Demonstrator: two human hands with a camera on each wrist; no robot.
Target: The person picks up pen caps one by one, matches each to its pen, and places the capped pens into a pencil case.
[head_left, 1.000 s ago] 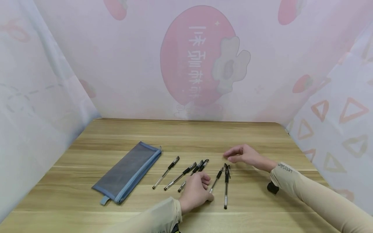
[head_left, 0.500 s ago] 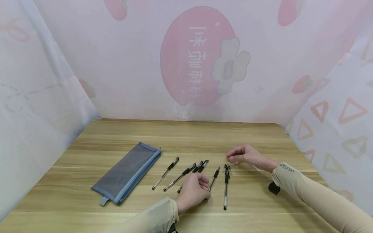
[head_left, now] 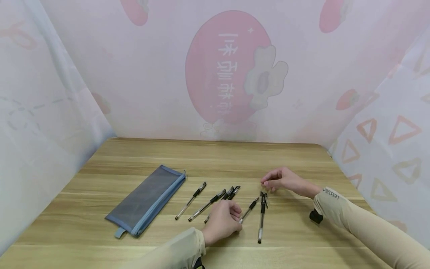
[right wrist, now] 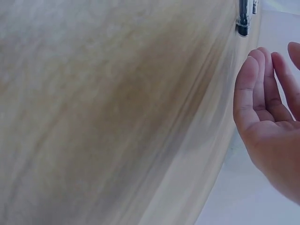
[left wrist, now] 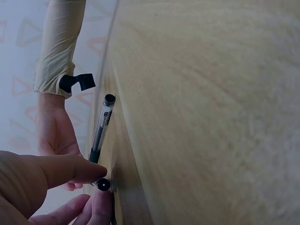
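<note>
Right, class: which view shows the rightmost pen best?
The head view: the rightmost pen shows lengthwise, uncovered. The left wrist view gives its near end closely, more being hidden behind the left hand; the right wrist view has cropped pen parts, from which pen is unclear.

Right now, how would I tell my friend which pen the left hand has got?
On the wooden table, start at the blue-gray pouch and look right to the left hand. The pen with a black grip slants out past its fingers. It's the only one pinched between finger and thumb.
</note>
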